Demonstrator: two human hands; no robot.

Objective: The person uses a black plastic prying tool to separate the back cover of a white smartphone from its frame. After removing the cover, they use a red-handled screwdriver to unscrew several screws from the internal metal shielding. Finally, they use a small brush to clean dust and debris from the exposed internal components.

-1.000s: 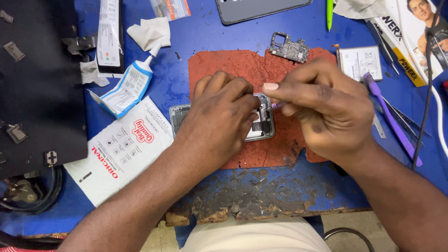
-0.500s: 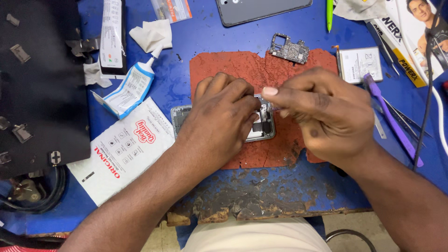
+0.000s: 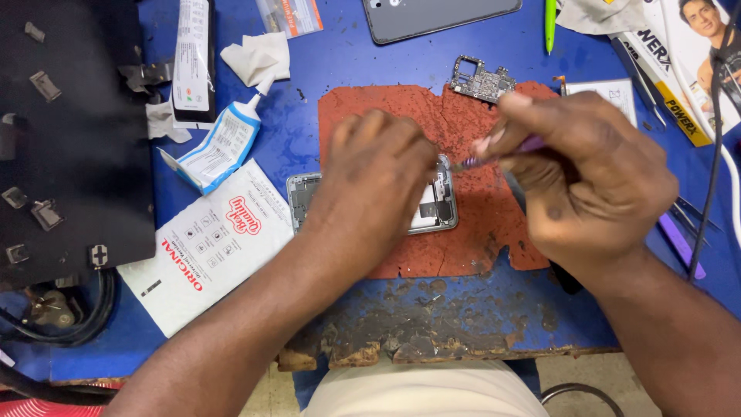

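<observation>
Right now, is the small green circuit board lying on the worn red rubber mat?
Yes, the small green circuit board rests at the top edge of the worn red rubber mat, apart from both hands.
</observation>
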